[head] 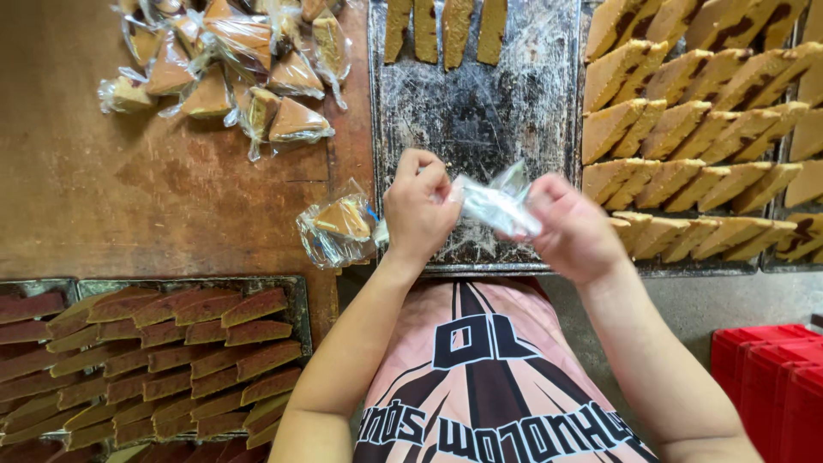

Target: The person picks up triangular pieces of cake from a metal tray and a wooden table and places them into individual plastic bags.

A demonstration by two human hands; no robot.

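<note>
Clear plastic is what I am working with: both hands are pinching one small empty bag [495, 204] between them, above the near edge of the dark tray [480, 111]. My left hand [417, 210] is holding the bag's left edge with a narrow grip, fingers curled in; my right hand [573, 227] is closing on the other end, thumb and fingers bunched around the plastic. I am seeing no cake inside this bag yet, so it looks as if I am only getting it open.

Just left of my left hand, one bagged wedge [341, 227] is lying on the desk [154, 189], touching the tray's corner. Farther up the desk, a pile of bagged wedges [227, 64] is sitting, which I am judging to be the finished share. The dark tray is almost bare, with only four slices [441, 30] lying along its far edge. To the right, a full tray of tan slices [694, 129] is waiting unwrapped, and at lower left another tray of reddish-brown slices [163, 360] is standing full as well. By my reckoning, far more is remaining than is wrapped.
</note>
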